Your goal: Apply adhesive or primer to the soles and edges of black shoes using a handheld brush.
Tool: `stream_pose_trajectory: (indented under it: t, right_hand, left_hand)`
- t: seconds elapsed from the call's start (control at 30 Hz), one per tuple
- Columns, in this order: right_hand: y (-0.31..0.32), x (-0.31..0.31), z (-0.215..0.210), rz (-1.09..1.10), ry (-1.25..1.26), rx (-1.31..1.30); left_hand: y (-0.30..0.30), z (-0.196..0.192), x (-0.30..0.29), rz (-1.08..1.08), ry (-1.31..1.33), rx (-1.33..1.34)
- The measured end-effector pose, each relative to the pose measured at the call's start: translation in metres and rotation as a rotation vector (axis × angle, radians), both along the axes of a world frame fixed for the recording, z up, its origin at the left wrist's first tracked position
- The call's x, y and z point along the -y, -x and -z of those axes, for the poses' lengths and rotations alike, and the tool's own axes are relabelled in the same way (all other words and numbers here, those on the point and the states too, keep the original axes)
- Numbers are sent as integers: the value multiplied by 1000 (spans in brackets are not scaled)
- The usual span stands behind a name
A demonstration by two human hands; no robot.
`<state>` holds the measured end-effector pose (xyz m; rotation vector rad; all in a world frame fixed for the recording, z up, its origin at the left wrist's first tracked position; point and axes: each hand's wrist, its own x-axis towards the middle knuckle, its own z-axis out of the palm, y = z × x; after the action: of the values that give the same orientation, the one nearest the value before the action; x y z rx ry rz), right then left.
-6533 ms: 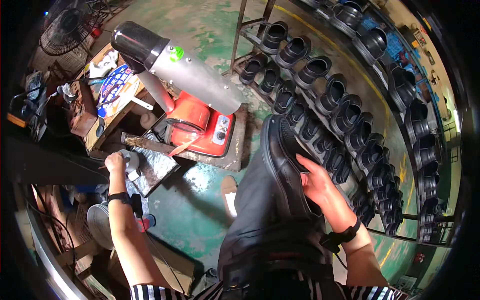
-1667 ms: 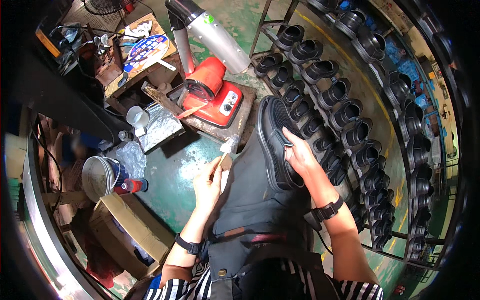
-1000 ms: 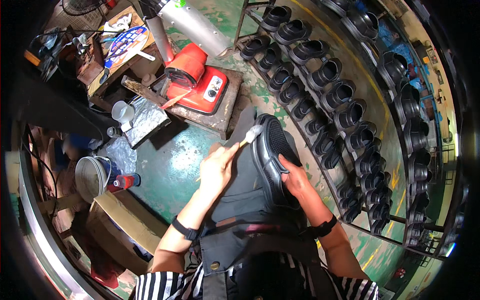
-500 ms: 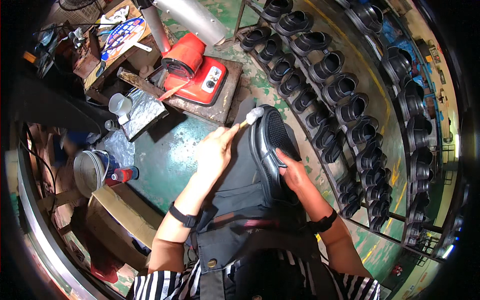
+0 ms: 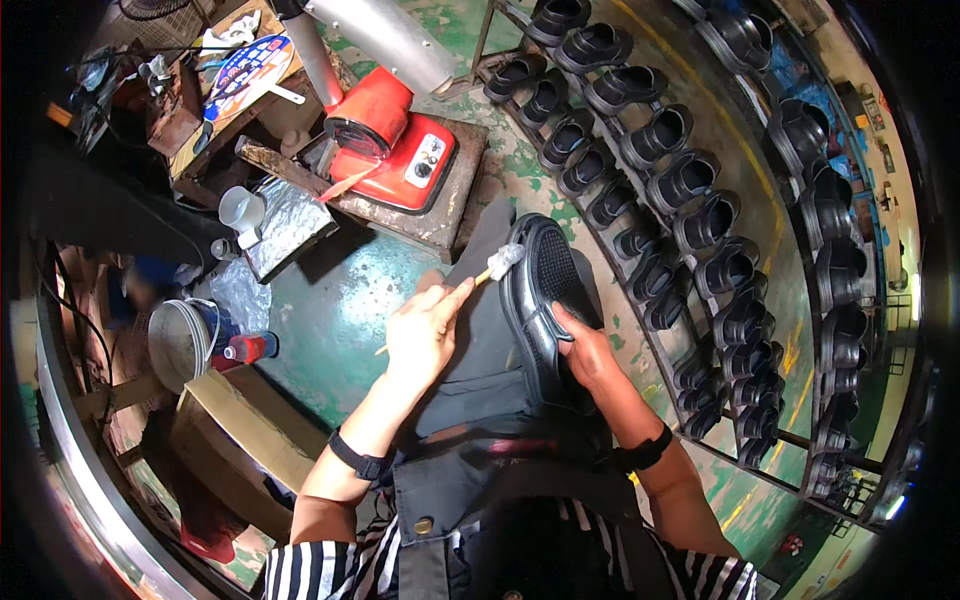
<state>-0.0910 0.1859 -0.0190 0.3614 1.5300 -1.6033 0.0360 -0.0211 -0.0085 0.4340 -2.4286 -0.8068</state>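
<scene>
Head view, looking down at the lap: the right hand (image 5: 585, 352) is wrapped around a black shoe (image 5: 545, 300), fingers closed over its side, sole turned up and resting on the person's dark-trousered thigh. The left hand (image 5: 425, 330) sits just to the left of it, pinching a small wooden-handled brush (image 5: 492, 268) between fingers and thumb. The whitish bristle end pokes up past the fingertips and touches the toe edge of the shoe's sole.

Out beyond the left hand there's a red machine (image 5: 392, 150) sitting on a worn block, with a silver tube (image 5: 385, 40) rising behind it. Further left of that hand, a white cup (image 5: 240, 208) next to a foil-covered tray (image 5: 285, 228), and a red-capped bottle (image 5: 250, 347) beside a round metal tin (image 5: 180, 340) down on the green floor (image 5: 330, 300).

To the right of the right hand, a long rack (image 5: 760, 300) curves past, packed with rows of black shoes, well apart from the one being held. Both wrists have black bands.
</scene>
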Motion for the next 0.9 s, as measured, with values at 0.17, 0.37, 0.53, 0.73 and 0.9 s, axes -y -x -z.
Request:
stream_pose_trajectory:
  t: [0.17,0.37,0.53,0.73,0.9]
  right_hand:
    - [-3,5,-10,21,-21,-19]
    - [-7,12,-20,68,-32,-34]
    - [-6,10,-15,64,-37,-53]
    - [-6,9,-10,61,11,-28]
    - [-8,9,-11,65,-13,-44]
  left_hand:
    - [0,2,-3,-38,13,92]
    - [-2,-1,-4,-19,17,230]
    - [-1,-5,-5,-58,25,125]
    - [2,-7,-2,-35,40,120]
    - [-1,-5,-5,-13,107,33]
